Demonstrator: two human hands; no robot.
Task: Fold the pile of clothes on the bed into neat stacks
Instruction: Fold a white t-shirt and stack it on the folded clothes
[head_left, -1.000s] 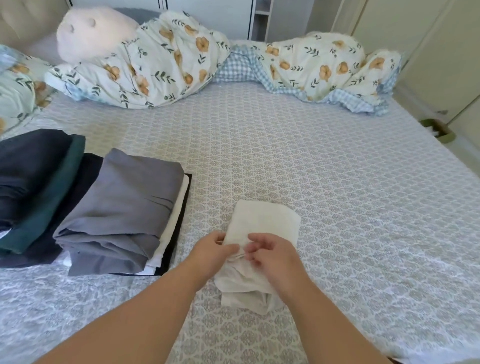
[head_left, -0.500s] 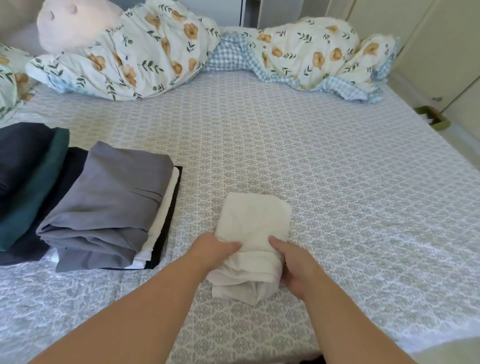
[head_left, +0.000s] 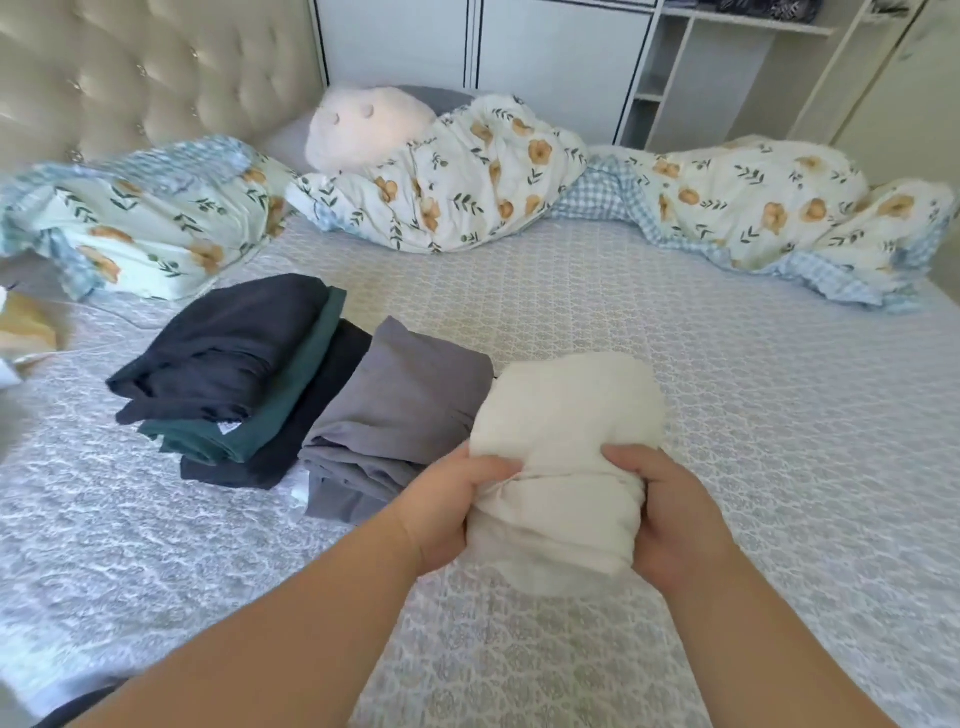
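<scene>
Clothes first: the folded cream garment is up in both hands, just right of the grey stack and partly overlapping its near corner from this angle. Only the head view to go on, so here is what it gives us. The left hand has its fingers curled into the bundle's left edge, thumb on top; the right hand clamps the opposite edge the same way. Whether the bundle's underside touches the bed is hard to tell, though it looks raised.

To the left, the scoreboard. A dark navy piece sits on a teal one, with another dark layer beneath, and the grey stack lies right beside them with something white peeking out under it. All folded, edges reasonably square.

No loose, unfolded clothing shows on the sheet itself. The rumpled floral duvet runs along the far side, a plush pillow behind it. My read: this is close to the finish, with the cream piece needing a home, most likely atop the grey stack.
</scene>
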